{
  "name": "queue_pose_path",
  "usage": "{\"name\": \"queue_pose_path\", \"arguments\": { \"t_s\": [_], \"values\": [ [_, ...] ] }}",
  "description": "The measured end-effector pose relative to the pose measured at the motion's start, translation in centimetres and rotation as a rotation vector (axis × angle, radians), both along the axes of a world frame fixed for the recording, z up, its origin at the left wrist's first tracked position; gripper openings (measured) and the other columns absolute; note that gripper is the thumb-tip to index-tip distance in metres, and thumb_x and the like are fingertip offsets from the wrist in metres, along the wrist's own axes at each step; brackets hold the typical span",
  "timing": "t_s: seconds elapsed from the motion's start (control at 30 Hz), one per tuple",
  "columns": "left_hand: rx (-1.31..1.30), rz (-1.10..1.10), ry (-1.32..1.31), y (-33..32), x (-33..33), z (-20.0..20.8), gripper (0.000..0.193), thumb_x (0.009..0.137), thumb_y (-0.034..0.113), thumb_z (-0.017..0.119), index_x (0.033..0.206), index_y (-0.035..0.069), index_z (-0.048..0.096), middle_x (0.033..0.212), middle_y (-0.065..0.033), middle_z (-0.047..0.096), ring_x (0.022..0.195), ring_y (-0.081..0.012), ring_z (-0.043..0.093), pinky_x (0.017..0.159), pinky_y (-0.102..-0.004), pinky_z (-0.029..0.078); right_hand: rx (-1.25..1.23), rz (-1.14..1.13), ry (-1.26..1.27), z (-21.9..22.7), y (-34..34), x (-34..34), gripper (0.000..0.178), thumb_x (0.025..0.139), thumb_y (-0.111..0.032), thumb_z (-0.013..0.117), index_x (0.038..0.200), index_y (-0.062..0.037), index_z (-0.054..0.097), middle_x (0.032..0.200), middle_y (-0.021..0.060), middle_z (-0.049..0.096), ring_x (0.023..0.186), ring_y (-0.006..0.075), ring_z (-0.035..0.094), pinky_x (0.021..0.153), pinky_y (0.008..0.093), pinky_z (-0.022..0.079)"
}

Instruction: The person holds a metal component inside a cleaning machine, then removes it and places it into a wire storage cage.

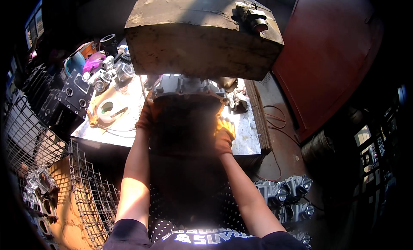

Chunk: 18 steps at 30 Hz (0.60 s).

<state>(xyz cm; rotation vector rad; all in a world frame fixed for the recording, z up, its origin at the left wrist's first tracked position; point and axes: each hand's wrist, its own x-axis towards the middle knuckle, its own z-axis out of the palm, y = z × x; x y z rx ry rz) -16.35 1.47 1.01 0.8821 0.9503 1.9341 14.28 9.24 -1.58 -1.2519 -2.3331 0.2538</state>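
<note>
Two sides gripped: gloved left hand (146, 114) and right hand (225, 136) grasp a metal casting (185, 87) at the worktable (251, 140).
Lower left, a wire-mesh basket (88, 181) holds silvery castings (41, 181); the gripped one's flanged top shines pale grey, its near side shadowed; beyond stands a stained, boxy block (202, 52).

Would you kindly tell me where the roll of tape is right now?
In the head view, the roll of tape lies on the left part of the bright tabletop, between the black metal housing and the gloved left hand.
</note>
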Motion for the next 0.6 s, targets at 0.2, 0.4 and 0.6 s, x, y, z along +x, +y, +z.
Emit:
{"name": "queue_pose_path", "arguments": {
  "t_s": [0.2, 0.4, 0.6],
  "values": [
    [0.093, -0.007, -0.124, -4.9, 6.4, 4.1, 0.044, 0.089, 0.033, 0.051, 0.119, 0.001, 0.047, 0.108, -0.0102, 0.056, 0.101, -0.0183, 0.054, 0.091, -0.0309, 0.043, 0.154, 0.078, -0.034, -0.6, 0.2, 1.9, 0.041, 0.076, -0.03, 0.054, 0.113, -0.0115, 0.058, 0.12, 0.0112, 0.056, 0.12, 0.0323, 0.042, 0.104, 0.0454, 0.027],
    [-0.22, 0.367, 0.827, -12.7, 15.0, 8.7, 0.046, 0.083, 0.021, 0.062, 0.123, 0.002, 0.046, 0.106, -0.0065, 0.056, 0.09, -0.0155, 0.056, 0.077, -0.0261, 0.048, -0.197, 0.116, 0.671, 2.8, 2.0, 10.9, 0.023, 0.08, -0.011, 0.054, 0.1, -0.001, 0.061, 0.091, 0.0084, 0.064, 0.084, 0.0185, 0.061, 0.074, 0.0308, 0.047],
    [0.14, 0.358, 1.154, -16.5, 24.4, 12.5, 0.044, 0.081, 0.023, 0.064, 0.116, -0.001, 0.051, 0.096, -0.0121, 0.06, 0.084, -0.0202, 0.06, 0.075, -0.0292, 0.047, -0.769, 0.642, 0.615, 16.9, -0.8, 19.9, 0.041, 0.09, -0.032, 0.052, 0.122, -0.0061, 0.051, 0.111, 0.0069, 0.061, 0.098, 0.0148, 0.059, 0.088, 0.0279, 0.048]
  ]
}}
